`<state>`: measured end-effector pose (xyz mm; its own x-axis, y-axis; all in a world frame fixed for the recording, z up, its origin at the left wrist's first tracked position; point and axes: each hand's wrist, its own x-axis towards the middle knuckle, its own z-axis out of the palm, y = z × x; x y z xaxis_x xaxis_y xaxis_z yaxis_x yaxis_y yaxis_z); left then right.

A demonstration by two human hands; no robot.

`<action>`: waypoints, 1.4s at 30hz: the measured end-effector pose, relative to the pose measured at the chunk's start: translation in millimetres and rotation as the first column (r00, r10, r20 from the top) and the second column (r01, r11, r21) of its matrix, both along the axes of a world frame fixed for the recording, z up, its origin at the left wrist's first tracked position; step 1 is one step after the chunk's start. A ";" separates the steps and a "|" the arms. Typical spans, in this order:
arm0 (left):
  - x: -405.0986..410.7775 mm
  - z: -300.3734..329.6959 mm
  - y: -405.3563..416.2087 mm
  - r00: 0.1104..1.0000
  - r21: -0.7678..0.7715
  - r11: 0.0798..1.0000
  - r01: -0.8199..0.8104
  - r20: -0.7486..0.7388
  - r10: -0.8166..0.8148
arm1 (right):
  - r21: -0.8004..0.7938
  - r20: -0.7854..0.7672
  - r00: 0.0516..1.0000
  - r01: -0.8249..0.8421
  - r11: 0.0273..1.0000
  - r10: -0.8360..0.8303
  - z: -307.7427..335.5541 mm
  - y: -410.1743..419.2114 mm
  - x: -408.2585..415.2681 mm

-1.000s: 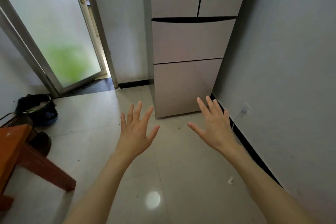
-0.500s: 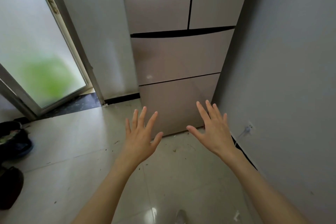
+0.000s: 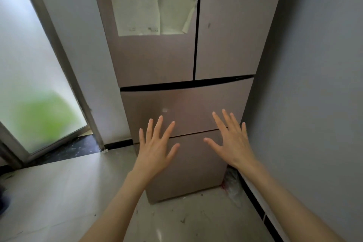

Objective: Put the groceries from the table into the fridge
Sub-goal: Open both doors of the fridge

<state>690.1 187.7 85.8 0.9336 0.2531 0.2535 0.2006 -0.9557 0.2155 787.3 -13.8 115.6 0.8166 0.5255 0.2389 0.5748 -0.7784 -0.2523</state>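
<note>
A tall pinkish-brown fridge stands straight ahead with two upper doors and two drawers below, all closed. Pale paper sheets are stuck on its upper doors. My left hand is raised in front of the lower drawers, fingers spread, holding nothing. My right hand is held up beside it, also spread and empty. Neither hand touches the fridge. No groceries and no table are in view.
A grey wall runs close along the fridge's right side. A frosted glass door with a metal frame is at the left. A crumpled clear plastic bag lies by the fridge's right foot. The tiled floor has scattered crumbs.
The view has come closer to the fridge and tilted up; the fridge fills more of the frame. The red table and dark bag at the left have left view. Both hands stay spread and empty.
</note>
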 end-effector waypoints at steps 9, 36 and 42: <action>123.8 -3.4 20.0 0.996 -0.350 0.937 -0.002 0.086 0.034 | 0.008 0.044 0.998 -0.043 0.999 0.042 2.2 38.0 115.3; 314.4 56.1 38.2 0.769 -0.527 -0.685 0.504 -0.087 0.633 | 0.095 0.574 0.817 -0.137 0.986 0.058 -1.3 116.5 337.4; 315.4 49.6 26.4 0.727 -0.548 -0.628 0.552 -0.052 0.685 | 0.121 0.567 0.822 -0.146 0.982 0.052 0.4 114.8 334.4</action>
